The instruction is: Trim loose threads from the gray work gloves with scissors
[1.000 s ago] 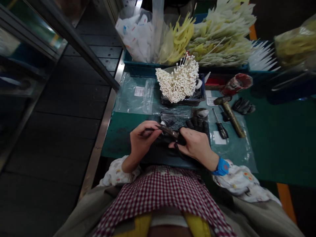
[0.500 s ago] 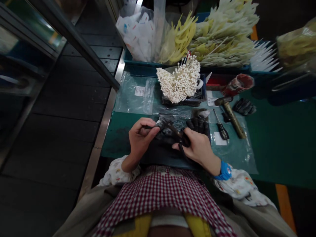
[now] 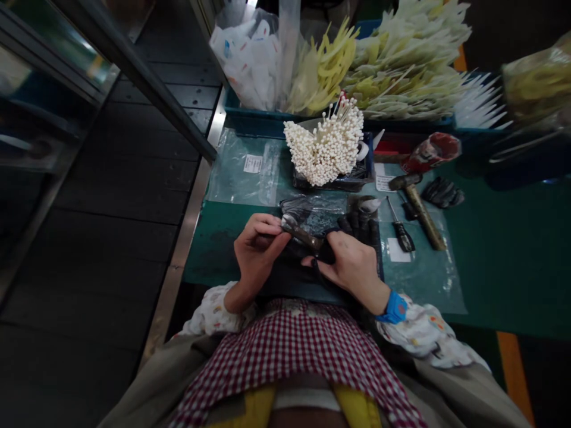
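My right hand (image 3: 354, 261) is closed around the black handles of a pair of scissors (image 3: 304, 236). The dark metal blades point left toward my left hand (image 3: 259, 245). Thumb and fingers of that hand pinch a small item whose pale grey end (image 3: 288, 222) shows by the fingertips, right at the tips of the blades. What exactly it is, I cannot make out. Just beyond both hands lies a clear plastic bag (image 3: 319, 213) with dark thin pieces (image 3: 294, 207) at its left. Dark finger-shaped pieces (image 3: 359, 226) lie beyond my right hand.
A bundle of white-tipped sticks (image 3: 325, 148) rests on a dark tray (image 3: 332, 183). To the right are a screwdriver (image 3: 400, 229), a hammer (image 3: 422, 214), a dark glove-like piece (image 3: 443, 193) and a red can (image 3: 430, 153). Blue bins (image 3: 254, 123) with yellowish strips (image 3: 405, 71) stand behind.
My right hand and the scissors have shifted slightly left, bringing the blades closer to my left fingertips. The dark thin pieces beyond show more fully. My left hand keeps its pinch.
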### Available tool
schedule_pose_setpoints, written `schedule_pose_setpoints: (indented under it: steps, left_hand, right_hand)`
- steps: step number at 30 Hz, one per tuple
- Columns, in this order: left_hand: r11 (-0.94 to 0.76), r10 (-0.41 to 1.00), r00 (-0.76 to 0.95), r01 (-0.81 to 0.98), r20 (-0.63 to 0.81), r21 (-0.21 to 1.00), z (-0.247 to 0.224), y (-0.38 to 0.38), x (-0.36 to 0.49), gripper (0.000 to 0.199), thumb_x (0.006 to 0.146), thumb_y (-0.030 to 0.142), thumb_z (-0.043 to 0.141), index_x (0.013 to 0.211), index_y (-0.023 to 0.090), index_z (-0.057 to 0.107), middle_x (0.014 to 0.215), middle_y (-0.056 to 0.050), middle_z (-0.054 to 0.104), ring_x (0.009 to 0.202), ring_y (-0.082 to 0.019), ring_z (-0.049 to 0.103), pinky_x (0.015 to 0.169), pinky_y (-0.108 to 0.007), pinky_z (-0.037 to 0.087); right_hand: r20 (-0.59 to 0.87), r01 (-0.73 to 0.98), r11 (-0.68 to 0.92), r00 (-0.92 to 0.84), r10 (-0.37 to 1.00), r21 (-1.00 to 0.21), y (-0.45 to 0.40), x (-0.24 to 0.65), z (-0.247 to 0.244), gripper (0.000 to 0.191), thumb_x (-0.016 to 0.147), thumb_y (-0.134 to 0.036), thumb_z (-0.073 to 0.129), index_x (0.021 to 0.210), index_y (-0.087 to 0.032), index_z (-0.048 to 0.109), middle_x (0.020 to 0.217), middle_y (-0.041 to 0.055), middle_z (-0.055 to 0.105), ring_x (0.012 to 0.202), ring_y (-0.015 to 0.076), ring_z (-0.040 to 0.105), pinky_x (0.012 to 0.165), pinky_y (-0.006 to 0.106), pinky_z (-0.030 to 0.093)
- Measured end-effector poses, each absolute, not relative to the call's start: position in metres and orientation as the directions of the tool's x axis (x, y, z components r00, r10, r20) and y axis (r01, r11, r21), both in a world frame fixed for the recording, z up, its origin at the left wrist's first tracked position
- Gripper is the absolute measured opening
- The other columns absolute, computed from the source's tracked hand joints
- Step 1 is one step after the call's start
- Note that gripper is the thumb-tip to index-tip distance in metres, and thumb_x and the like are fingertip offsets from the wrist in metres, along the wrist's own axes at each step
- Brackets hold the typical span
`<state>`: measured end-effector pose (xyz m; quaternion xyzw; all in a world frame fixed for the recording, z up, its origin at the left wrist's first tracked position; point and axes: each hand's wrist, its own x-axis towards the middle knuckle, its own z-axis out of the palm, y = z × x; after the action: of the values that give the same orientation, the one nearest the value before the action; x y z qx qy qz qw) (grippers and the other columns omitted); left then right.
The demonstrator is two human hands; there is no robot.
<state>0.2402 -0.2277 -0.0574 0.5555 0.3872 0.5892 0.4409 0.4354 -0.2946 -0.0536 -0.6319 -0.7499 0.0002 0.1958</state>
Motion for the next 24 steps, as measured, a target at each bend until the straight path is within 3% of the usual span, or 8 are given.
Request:
schedule_pose_setpoints:
  steps: [7, 14, 19, 24]
  left_hand:
    - [-0.359, 0.933, -0.014, -0.018, 0.359, 0.933, -0.057, -0.23, 0.242, 0.014, 0.086, 0.027, 0.085, 0.087, 0.021, 0.072, 0.098, -0.004, 0.072, 0.092, -0.015, 0.071, 0.071, -0.023, 0.056]
    - [-0.348, 0.936, -0.066, -0.048, 0.345, 0.936, -0.068, -0.232, 0.243, 0.02, 0.088, 0.029, 0.085, 0.082, 0.021, 0.068, 0.102, -0.003, 0.071, 0.094, -0.015, 0.071, 0.074, -0.024, 0.055]
    - [-0.418, 0.906, -0.077, -0.004, 0.416, 0.909, -0.065, -0.234, 0.243, 0.013, 0.088, 0.025, 0.085, 0.085, 0.023, 0.073, 0.103, -0.002, 0.071, 0.099, -0.016, 0.071, 0.086, -0.03, 0.057]
    - [-0.36, 0.932, -0.078, -0.078, 0.354, 0.93, -0.065, -0.236, 0.245, 0.009, 0.091, 0.027, 0.083, 0.088, 0.024, 0.075, 0.105, -0.003, 0.07, 0.1, -0.016, 0.07, 0.082, -0.028, 0.057]
  right_hand:
    - [0.323, 0.964, 0.208, -0.147, 0.935, -0.163, -0.294, 0.435, -0.054, 0.059, 0.104, -0.072, 0.041, 0.089, -0.02, 0.066, 0.074, 0.0066, 0.063, 0.071, 0.0208, 0.056, 0.061, 0.032, 0.032]
    - [0.368, 0.954, 0.252, -0.179, 0.913, -0.163, -0.29, 0.433, -0.052, 0.059, 0.106, -0.069, 0.04, 0.092, -0.019, 0.067, 0.073, 0.0062, 0.062, 0.07, 0.0205, 0.054, 0.06, 0.034, 0.028]
    - [0.348, 0.953, 0.248, -0.176, 0.921, -0.172, -0.288, 0.434, -0.051, 0.055, 0.108, -0.064, 0.04, 0.093, -0.019, 0.066, 0.075, 0.0068, 0.063, 0.071, 0.0213, 0.053, 0.061, 0.035, 0.028]
    - [0.416, 0.953, 0.268, -0.188, 0.89, -0.144, -0.287, 0.434, -0.05, 0.055, 0.108, -0.064, 0.04, 0.093, -0.018, 0.066, 0.074, 0.0063, 0.062, 0.07, 0.0208, 0.052, 0.061, 0.035, 0.028]
